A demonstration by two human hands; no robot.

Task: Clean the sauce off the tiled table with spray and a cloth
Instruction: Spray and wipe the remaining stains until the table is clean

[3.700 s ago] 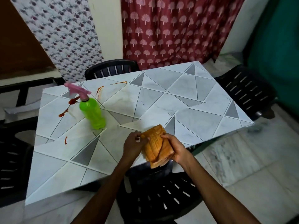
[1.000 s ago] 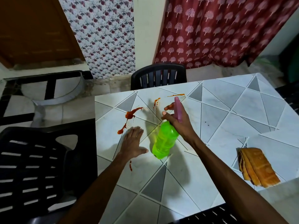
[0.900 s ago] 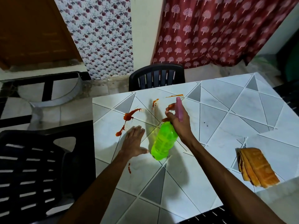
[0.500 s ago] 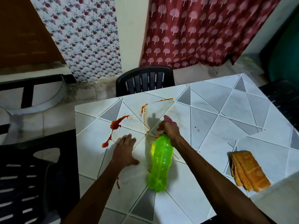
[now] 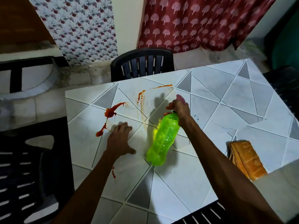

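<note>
My right hand (image 5: 179,109) grips the pink trigger head of a bright green spray bottle (image 5: 163,139), held tilted above the tiled table (image 5: 210,113) with the nozzle aimed away from me. My left hand (image 5: 119,139) rests flat on the tabletop, fingers spread, just below a red sauce splatter (image 5: 110,113). More sauce streaks (image 5: 140,97) lie farther back, and a small red drip (image 5: 113,172) sits beside my left forearm. A folded orange cloth (image 5: 246,159) lies near the table's right front edge.
A black plastic chair (image 5: 142,63) stands behind the table, another (image 5: 24,175) is at the left, and a third (image 5: 284,88) at the right. Patterned curtains (image 5: 194,21) hang at the back wall.
Earlier both hands held the orange cloth; it now lies on the table. My right hand holds the spray bottle over the sauce, and over the last second the bottle has tipped forward.
</note>
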